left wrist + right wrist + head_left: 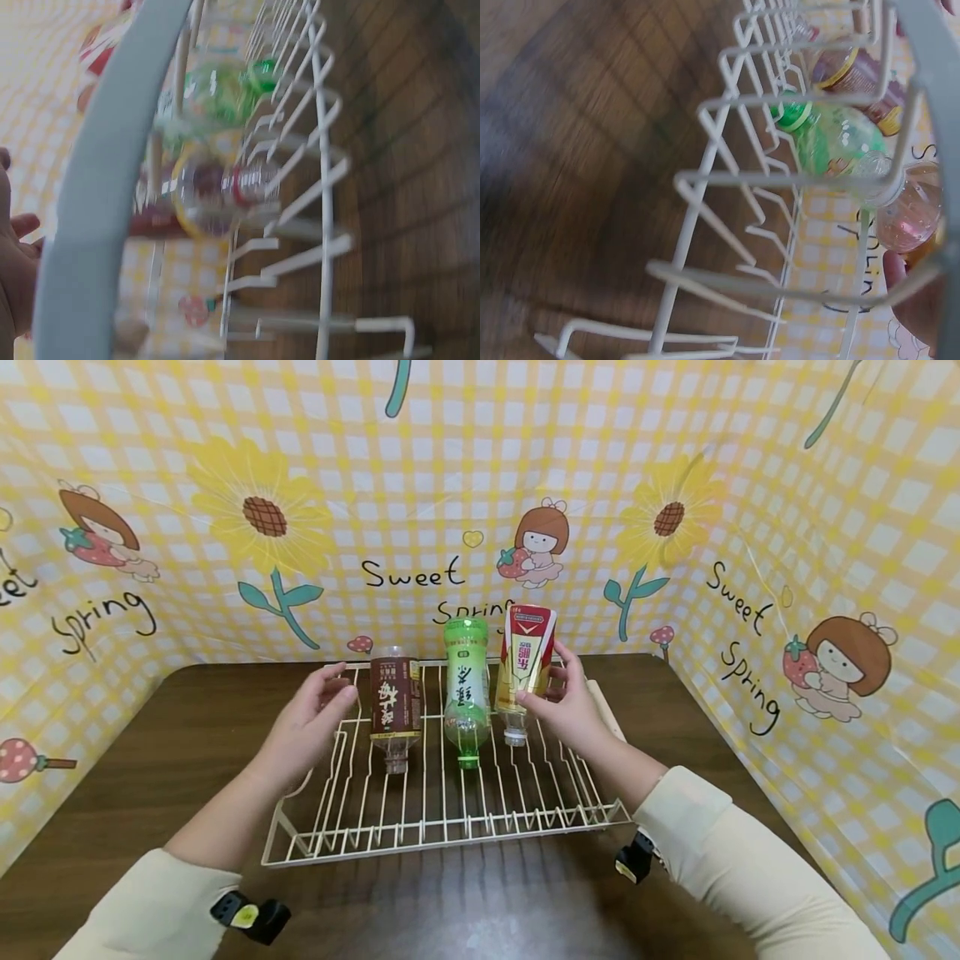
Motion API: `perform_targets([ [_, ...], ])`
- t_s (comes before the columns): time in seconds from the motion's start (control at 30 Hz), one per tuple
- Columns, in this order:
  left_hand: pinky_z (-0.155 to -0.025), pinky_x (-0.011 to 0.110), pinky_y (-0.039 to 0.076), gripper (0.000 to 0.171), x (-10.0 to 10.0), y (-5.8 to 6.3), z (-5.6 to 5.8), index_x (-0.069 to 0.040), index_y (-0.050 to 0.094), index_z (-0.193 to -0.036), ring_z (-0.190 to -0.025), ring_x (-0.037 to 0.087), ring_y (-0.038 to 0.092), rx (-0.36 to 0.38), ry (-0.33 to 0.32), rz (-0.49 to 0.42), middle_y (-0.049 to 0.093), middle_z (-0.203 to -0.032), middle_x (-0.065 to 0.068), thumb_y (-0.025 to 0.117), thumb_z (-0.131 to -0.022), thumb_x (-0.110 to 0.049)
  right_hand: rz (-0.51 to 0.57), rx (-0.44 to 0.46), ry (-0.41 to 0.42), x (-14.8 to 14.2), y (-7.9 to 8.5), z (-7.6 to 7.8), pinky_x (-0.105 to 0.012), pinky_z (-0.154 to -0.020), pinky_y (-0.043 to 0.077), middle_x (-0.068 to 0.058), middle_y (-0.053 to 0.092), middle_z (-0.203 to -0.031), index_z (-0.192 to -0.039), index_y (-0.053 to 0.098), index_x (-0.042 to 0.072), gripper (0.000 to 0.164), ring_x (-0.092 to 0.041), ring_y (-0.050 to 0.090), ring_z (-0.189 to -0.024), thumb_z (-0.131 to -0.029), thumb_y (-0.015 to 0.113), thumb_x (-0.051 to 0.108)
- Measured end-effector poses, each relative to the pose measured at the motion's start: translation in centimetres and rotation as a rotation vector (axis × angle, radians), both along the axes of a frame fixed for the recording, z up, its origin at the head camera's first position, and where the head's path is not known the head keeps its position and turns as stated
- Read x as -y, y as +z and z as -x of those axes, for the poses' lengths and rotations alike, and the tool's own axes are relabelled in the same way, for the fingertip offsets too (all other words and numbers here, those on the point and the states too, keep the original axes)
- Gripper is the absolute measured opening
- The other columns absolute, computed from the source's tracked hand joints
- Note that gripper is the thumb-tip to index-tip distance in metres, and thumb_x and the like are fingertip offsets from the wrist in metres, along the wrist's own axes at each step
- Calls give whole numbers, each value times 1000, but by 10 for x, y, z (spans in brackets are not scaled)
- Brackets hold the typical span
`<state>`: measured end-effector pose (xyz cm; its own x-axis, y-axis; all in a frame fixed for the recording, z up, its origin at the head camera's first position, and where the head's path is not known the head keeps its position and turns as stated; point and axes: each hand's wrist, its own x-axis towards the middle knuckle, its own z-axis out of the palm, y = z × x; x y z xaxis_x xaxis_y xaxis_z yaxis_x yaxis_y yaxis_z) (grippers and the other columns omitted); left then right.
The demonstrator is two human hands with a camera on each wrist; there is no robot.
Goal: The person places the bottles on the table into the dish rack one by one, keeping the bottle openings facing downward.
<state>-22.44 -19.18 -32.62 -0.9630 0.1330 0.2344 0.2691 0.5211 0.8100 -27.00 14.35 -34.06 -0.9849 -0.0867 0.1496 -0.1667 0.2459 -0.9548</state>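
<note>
My right hand (pixel 573 702) holds a red and yellow drink bottle (pixel 527 652), thumb on its front. That bottle is upside down and slightly tilted, its clear neck (pixel 881 176) at the bottom. Left of it, a green tea bottle (pixel 467 685) stands inverted among the wires of a white wire rack (pixel 360 853). Further left, a bottle with a dark maroon label (pixel 395 697) is also neck-down in the rack. My left hand (pixel 311 718) hovers beside this maroon bottle, fingers loosely bent and holding nothing. In the left wrist view the bottles are blurred.
The rack lies on a dark brown wooden table (pixel 480 910), with a row of upright loops along its front edge. A checked yellow cloth (pixel 420 468) with printed flowers and lettering hangs behind and at both sides. A black strap device (pixel 633 857) sits at the right wrist.
</note>
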Motion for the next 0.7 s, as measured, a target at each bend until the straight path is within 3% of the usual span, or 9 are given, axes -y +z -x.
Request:
perform_targets([
  [0.2,-110,67,27,68,34,-10,3,0,13,-156,-140,53,25,129,30,92,19,-157,32,37,-105,-38,-62,6,-14,-7,-6,4,-41,-92,52,-23,39,-143,-157,11,21,93,-43,52,-120,-88,71,12],
  [0.3,-109,65,30,70,43,-22,6,2,2,-156,-138,54,27,213,28,102,16,-156,36,35,-105,-35,-66,14,-17,-9,-9,6,-42,-94,51,-23,39,-144,-157,11,20,93,-44,52,-122,-88,71,10],
  [0.47,-115,61,23,68,45,-37,8,6,-6,-154,-143,51,17,276,23,21,6,-157,37,35,-104,-18,-89,9,-27,-11,-15,11,-43,-94,50,-24,40,-144,-157,12,20,92,-43,54,-120,-88,71,9],
  [0.7,-116,60,20,67,45,-39,9,1,-11,-154,-145,48,10,339,28,-66,-7,-160,30,30,-102,-8,-98,13,-32,-14,-23,19,-50,-100,48,-25,40,-144,-156,15,18,90,-46,52,-124,-86,71,5],
])
